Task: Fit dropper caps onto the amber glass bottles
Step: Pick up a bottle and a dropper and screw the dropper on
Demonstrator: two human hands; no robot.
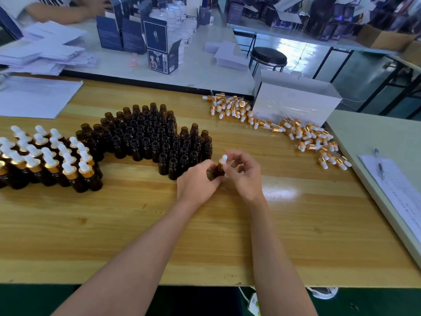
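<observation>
At the far left of the wooden tabletop (pixel 136 224) lies a stack of white paper sheets (pixel 34 96), and nearer the front edge stands a group of capped bottles (pixel 45 160), each with a gold collar and a white rubber bulb. Just beside them to the right, a dense cluster of open amber bottles (pixel 148 137) stands upright, necks bare. At the front right corner of that cluster, the left hand (pixel 198 181) is curled round one amber bottle (pixel 219 171), holding it upright just above or on the wood; which of the two cannot be told. A dropper cap (pixel 223 159) sits in this bottle's neck, and the right hand (pixel 246 174) pinches it at the collar with thumb and fingertips. Farther right, a loose pile of dropper caps (pixel 296 133) sprawls along the base of a white cardboard box (pixel 293 99). At the right edge, a pen (pixel 379 165) rests on a printed sheet (pixel 401 192).
</observation>
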